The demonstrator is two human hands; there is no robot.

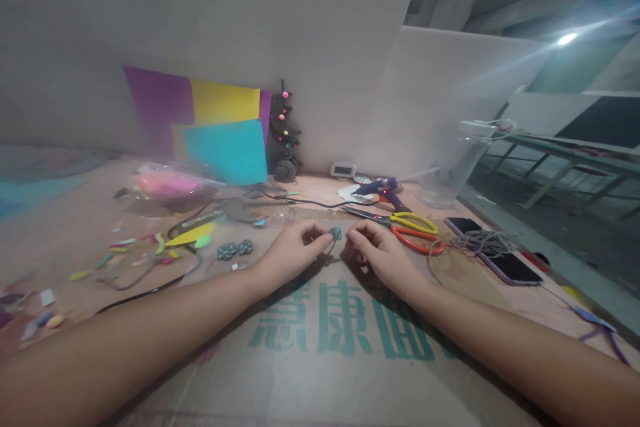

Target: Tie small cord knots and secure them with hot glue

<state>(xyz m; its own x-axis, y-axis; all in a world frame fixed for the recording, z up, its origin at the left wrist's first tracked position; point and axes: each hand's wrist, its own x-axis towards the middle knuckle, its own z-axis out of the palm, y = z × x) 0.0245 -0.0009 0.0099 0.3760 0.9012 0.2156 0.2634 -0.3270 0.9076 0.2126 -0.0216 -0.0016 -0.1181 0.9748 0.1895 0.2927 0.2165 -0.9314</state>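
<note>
My left hand (300,247) pinches a small teal-grey looped piece (335,233) between thumb and fingertips. It looks like coiled cord, but it is too small to be sure. Just right of it is my right hand (375,250), its thumb and fingers closed together; whatever they hold, if anything, is hidden. Both hands are over a cardboard sheet (320,380) printed with green characters. Similar dark teal looped pieces (227,251) lie left of my left hand. Beyond my right hand rest scissors (417,221) with yellow and orange handles.
Behind the scissors is a blue glue gun (377,187). Grey cord (487,243) lies tangled over phones (510,267) at right, near a clear plastic container (445,173). Scraps (117,250) and a black cable (145,293) are at left. A small decorated tree (285,127) stands at the back.
</note>
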